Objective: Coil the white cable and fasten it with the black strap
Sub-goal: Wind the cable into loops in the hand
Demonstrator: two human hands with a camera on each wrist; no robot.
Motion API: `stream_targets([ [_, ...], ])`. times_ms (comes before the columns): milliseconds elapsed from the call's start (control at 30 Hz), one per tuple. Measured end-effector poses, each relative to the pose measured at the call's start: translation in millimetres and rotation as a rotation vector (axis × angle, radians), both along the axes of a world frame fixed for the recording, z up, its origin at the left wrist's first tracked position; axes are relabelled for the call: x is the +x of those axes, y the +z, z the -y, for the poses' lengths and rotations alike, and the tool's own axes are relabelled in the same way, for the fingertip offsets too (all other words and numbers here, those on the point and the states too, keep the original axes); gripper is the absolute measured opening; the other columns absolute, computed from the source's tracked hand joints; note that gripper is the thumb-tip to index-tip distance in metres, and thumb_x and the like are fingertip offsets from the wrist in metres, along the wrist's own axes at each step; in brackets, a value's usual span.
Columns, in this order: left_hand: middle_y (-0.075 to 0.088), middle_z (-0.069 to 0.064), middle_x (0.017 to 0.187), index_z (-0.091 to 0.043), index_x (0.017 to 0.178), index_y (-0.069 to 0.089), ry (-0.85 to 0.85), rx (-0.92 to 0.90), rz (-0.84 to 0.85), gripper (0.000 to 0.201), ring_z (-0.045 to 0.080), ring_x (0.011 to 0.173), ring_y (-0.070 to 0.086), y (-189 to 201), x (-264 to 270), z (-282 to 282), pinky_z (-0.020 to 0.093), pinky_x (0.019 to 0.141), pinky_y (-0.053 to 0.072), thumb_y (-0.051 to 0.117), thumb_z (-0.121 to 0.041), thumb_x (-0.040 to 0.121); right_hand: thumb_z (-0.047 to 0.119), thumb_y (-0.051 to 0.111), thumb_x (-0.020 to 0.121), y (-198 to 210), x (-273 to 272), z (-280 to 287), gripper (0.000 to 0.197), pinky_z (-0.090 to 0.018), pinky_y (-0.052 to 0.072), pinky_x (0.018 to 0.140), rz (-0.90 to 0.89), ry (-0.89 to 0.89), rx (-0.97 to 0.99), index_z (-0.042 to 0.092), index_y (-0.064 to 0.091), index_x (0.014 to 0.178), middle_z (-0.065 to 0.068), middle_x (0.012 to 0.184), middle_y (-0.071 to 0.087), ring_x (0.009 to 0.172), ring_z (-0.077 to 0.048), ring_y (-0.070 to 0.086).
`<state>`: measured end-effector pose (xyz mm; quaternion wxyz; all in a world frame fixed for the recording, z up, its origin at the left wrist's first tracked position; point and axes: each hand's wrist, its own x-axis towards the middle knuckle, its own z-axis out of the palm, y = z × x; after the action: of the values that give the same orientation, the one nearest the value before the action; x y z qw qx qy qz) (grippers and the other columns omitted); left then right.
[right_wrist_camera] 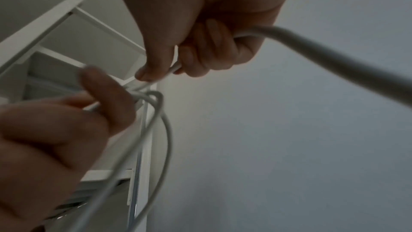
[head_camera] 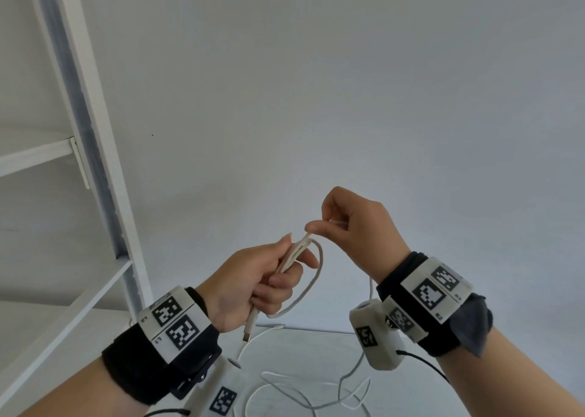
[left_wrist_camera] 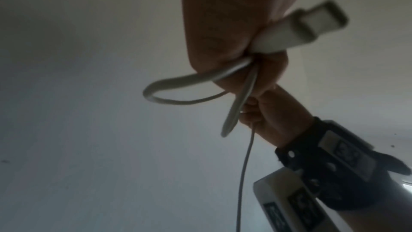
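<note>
My left hand (head_camera: 272,277) grips a small bundle of white cable (head_camera: 316,277) loops in mid-air, and the cable's plug (head_camera: 250,328) hangs out below the fist. In the left wrist view the plug (left_wrist_camera: 289,26) juts from the closed fingers and a loop (left_wrist_camera: 178,93) hangs under them. My right hand (head_camera: 345,223), just right of and above the left, pinches a strand of cable (right_wrist_camera: 171,71) between thumb and forefinger next to the bundle. The rest of the cable (head_camera: 304,391) trails down and lies in loose curves on the surface below. No black strap shows in any view.
A white shelf unit (head_camera: 95,163) stands at the left against a plain white wall (head_camera: 348,84). Both wrists carry camera bands with black-and-white tags. A pale tabletop (head_camera: 300,353) lies under the hands.
</note>
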<state>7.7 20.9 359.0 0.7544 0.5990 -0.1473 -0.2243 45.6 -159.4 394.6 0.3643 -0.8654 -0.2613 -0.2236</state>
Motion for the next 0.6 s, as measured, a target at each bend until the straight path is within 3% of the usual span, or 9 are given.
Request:
stream_targets([
  [133,0.021,-0.009,0.052,-0.02,0.07,0.054,-0.008,-0.022,0.031,0.028,0.004,0.039,0.013,2.6,1.3,-3.7,0.018,0.038,0.009,0.044,-0.04,0.088,0.038,0.07,0.073,-12.1,9.5,0.9,0.033,-0.011,0.032,0.046,-0.095,0.053,0.107,0.02,0.045,0.061,0.009,0.05,0.038,0.045,-0.005,0.035],
  [233,0.021,-0.011,0.049,-0.021,0.064,0.053,-0.003,-0.144,0.002,0.029,0.001,0.035,0.015,10.5,4.5,-9.5,0.016,0.034,0.011,0.045,-0.037,0.086,0.046,0.061,0.074,-23.8,15.3,1.2,0.032,-0.01,0.028,0.045,-0.233,0.141,0.232,0.02,0.047,0.06,0.012,0.049,0.039,0.043,-0.003,0.032],
  [367,0.015,-0.008,0.053,-0.02,0.064,0.054,-0.029,-0.327,-0.028,0.035,0.005,0.038,0.011,29.6,14.9,-23.3,0.014,0.031,0.016,0.037,-0.034,0.091,0.02,0.052,0.091,-38.6,24.1,9.4,0.028,-0.018,0.039,0.044,-0.378,0.196,0.33,0.016,0.051,0.063,0.015,0.042,0.041,0.042,-0.003,0.035],
  [467,0.026,-0.003,0.058,-0.01,0.083,0.055,-0.269,-0.531,-0.087,0.034,0.01,0.044,0.025,45.1,28.0,-33.5,0.023,0.039,0.026,0.031,-0.028,0.099,0.016,0.047,0.094,-49.9,26.1,12.9,0.028,-0.024,0.054,0.057,-0.452,0.221,0.316,0.017,0.055,0.067,0.014,0.047,0.041,0.044,-0.002,0.038],
  [533,0.03,0.001,0.063,-0.004,0.093,0.05,-0.282,-0.612,-0.107,0.035,0.014,0.05,0.03,58.7,31.0,-43.5,0.027,0.047,0.027,0.026,-0.028,0.102,0.016,0.046,0.094,-59.8,28.0,17.5,0.028,-0.034,0.057,0.071,-0.522,0.212,0.304,0.017,0.056,0.068,0.013,0.048,0.039,0.044,-0.002,0.038],
  [600,0.031,0.003,0.064,-0.004,0.094,0.048,-0.285,-0.66,-0.077,0.037,0.016,0.051,0.03,70.4,36.9,-54.3,0.028,0.049,0.026,0.024,-0.031,0.102,0.016,0.045,0.095,-71.5,30.0,25.6,0.026,-0.039,0.056,0.077,-0.587,0.172,0.318,0.016,0.057,0.072,0.01,0.049,0.039,0.044,-0.002,0.038],
])
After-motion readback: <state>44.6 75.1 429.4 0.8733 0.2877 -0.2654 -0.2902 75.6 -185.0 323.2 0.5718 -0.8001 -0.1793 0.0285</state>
